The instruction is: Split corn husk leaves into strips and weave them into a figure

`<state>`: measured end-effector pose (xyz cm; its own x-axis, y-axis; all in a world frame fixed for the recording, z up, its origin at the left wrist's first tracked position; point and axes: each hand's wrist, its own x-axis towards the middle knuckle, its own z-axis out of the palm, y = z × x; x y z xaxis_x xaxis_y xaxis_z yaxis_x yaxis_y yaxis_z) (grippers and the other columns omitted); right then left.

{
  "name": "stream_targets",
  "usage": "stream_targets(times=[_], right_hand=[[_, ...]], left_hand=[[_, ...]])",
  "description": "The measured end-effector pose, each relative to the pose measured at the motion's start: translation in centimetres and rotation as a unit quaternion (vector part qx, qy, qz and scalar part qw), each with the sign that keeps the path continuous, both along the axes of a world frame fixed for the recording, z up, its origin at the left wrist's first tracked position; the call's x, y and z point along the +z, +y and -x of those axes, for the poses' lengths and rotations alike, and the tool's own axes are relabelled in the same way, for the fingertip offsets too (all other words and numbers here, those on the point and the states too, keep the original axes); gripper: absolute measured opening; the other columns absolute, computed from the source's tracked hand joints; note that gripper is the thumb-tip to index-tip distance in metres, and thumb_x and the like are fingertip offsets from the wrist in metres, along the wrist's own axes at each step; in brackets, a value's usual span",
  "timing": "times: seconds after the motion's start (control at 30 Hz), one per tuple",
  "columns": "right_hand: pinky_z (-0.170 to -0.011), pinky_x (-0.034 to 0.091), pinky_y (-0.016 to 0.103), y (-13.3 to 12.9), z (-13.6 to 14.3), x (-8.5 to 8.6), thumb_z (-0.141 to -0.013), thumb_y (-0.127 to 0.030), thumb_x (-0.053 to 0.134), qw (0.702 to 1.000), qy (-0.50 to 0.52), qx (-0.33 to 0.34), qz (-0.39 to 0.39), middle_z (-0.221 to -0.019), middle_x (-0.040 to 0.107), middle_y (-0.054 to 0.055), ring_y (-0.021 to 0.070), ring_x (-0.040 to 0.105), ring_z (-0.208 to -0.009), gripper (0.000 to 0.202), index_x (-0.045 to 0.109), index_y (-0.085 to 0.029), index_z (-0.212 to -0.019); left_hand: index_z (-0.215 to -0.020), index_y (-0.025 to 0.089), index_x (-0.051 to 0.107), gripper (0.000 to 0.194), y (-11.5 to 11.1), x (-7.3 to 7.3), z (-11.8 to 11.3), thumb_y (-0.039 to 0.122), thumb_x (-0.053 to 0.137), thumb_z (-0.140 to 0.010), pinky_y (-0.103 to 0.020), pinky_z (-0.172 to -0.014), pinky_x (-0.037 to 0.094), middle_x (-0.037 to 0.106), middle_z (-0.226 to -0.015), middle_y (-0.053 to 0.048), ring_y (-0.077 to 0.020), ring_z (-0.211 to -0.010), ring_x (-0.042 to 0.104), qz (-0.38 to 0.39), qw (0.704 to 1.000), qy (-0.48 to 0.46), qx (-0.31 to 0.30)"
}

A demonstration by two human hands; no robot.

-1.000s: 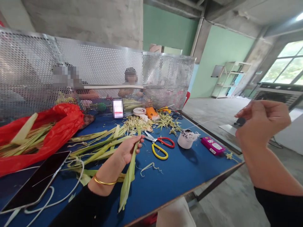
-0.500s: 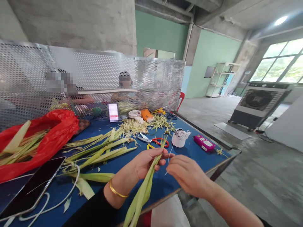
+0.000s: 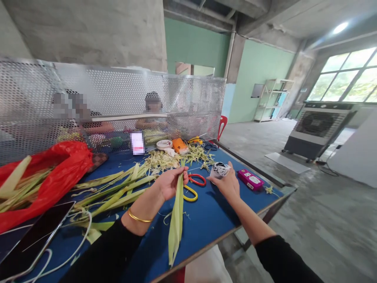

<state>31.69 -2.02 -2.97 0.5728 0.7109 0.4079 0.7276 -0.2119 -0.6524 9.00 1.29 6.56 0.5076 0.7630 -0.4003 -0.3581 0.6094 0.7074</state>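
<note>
A red bag (image 3: 69, 155) holds loose husk strips (image 3: 17, 184); a white tub (image 3: 214, 174) holds string (image 3: 224, 169). The right hand (image 3: 228, 184) curls partway around the tub, thumb and fingers apart. The left hand (image 3: 171, 183) pinches 1 husk bundle (image 3: 176, 224) over the blue table (image 3: 209, 222). A cooler (image 3: 316, 125) stands beyond.

The left hand (image 3: 173, 183) hides the blades of the scissors (image 3: 191, 199); the right hand (image 3: 229, 184) partly covers the string spool (image 3: 217, 169). The screen (image 3: 137, 142) is blurred.
</note>
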Motion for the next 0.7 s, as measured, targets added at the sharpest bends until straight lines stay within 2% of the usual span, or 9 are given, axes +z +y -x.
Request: stream_targets(times=[0.07, 0.17, 0.27, 0.37, 0.47, 0.53, 0.6, 0.63, 0.7], right_hand=[[-0.101, 0.038, 0.048, 1.2, -1.1, -0.1, -0.061, -0.052, 0.071, 0.999, 0.019, 0.035, 0.003, -0.137, 0.046, 0.023, 0.038, 0.047, -0.124, 0.106, 0.022, -0.01, -0.145], [-0.105, 0.036, 0.042, 1.7, -3.4, -0.3, -0.063, -0.038, 0.068, 0.988, 0.052, 0.146, -0.001, -0.141, 0.045, 0.016, 0.0304, 0.047, -0.127, 0.092, 0.028, -0.016, -0.142], [-0.108, 0.033, 0.039, 1.7, -4.9, -0.2, -0.061, -0.037, 0.068, 0.981, 0.066, 0.182, -0.002, -0.146, 0.04, 0.014, 0.0276, 0.044, -0.13, 0.095, 0.025, -0.016, -0.144], [-0.106, 0.035, 0.042, 1.7, -4.6, 0.5, -0.063, -0.05, 0.069, 0.988, 0.07, 0.134, 0.013, -0.148, 0.035, 0.019, 0.031, 0.041, -0.132, 0.106, 0.016, -0.013, -0.147], [-0.104, 0.036, 0.045, 1.2, -3.4, 1.5, -0.067, -0.051, 0.068, 0.996, 0.001, 0.084, 0.041, -0.145, 0.038, 0.02, 0.0347, 0.041, -0.131, 0.1, 0.021, -0.012, -0.146], [-0.103, 0.036, 0.048, 0.1, -2.3, 2.0, -0.07, -0.047, 0.067, 0.998, -0.05, 0.048, 0.006, -0.141, 0.041, 0.022, 0.0366, 0.041, -0.129, 0.092, 0.025, -0.01, -0.144], [-0.103, 0.034, 0.049, -1.3, -0.8, 2.3, -0.076, -0.044, 0.063, 0.991, -0.107, 0.013, -0.082, -0.136, 0.045, 0.022, 0.036, 0.04, -0.127, 0.076, 0.034, -0.01, -0.138], [-0.102, 0.035, 0.045, -2.0, 0.2, 2.4, -0.084, -0.039, 0.055, 0.985, -0.127, 0.035, -0.113, -0.13, 0.05, 0.019, 0.0317, 0.044, -0.124, 0.056, 0.042, -0.012, -0.131], [-0.095, 0.042, 0.038, -2.7, 2.5, 2.5, -0.09, -0.032, 0.046, 0.961, -0.186, 0.194, -0.072, -0.112, 0.06, 0.013, 0.0248, 0.054, -0.108, 0.029, 0.055, -0.017, -0.112]], left_hand=[[-0.082, 0.01, 0.058, 0.017, 0.1, 0.2, 0.7, 0.01, 0.044, -0.091, -0.017, -0.045, 0.052, 0.055, -0.051, 0.001, -0.0086, -0.041, 0.055, -0.001, 1.0, 0.007, 0.019], [-0.08, 0.01, 0.057, 0.017, 0.1, 0.2, 2.5, 0.009, 0.045, -0.091, -0.016, -0.044, 0.051, 0.054, -0.049, 0.001, -0.0078, -0.039, 0.054, 0.003, 0.999, 0.023, 0.044], [-0.079, 0.011, 0.057, 0.018, 0.0, 0.1, 4.4, 0.008, 0.044, -0.091, -0.017, -0.043, 0.052, 0.053, -0.05, 0.001, -0.008, -0.039, 0.054, 0.016, 0.997, 0.037, 0.065], [-0.081, 0.01, 0.057, 0.016, -0.2, 0.0, 5.5, 0.007, 0.044, -0.09, -0.017, -0.043, 0.053, 0.054, -0.051, 0.001, -0.0077, -0.039, 0.054, 0.022, 0.996, 0.041, 0.078], [-0.082, 0.009, 0.059, 0.014, -0.3, -0.2, 6.2, 0.007, 0.047, -0.089, -0.017, -0.043, 0.053, 0.054, -0.052, 0.0, -0.0081, -0.04, 0.054, 0.016, 0.995, 0.048, 0.083], [-0.082, 0.009, 0.06, 0.014, -0.3, -0.4, 6.7, 0.007, 0.048, -0.089, -0.017, -0.043, 0.054, 0.055, -0.053, 0.0, -0.0084, -0.04, 0.055, 0.015, 0.996, 0.049, 0.078], [-0.082, 0.009, 0.06, 0.014, -0.3, -0.6, 7.0, 0.008, 0.048, -0.089, -0.017, -0.044, 0.054, 0.056, -0.054, -0.001, -0.0085, -0.041, 0.056, 0.021, 0.996, 0.049, 0.075], [-0.082, 0.009, 0.06, 0.014, -0.3, -0.6, 7.1, 0.008, 0.048, -0.089, -0.017, -0.043, 0.054, 0.056, -0.053, -0.001, -0.0084, -0.04, 0.056, 0.026, 0.996, 0.048, 0.077], [-0.081, 0.009, 0.059, 0.016, -0.3, -0.7, 7.2, 0.008, 0.046, -0.09, -0.016, -0.042, 0.053, 0.054, -0.052, 0.0, -0.008, -0.039, 0.055, 0.034, 0.996, 0.043, 0.077]])
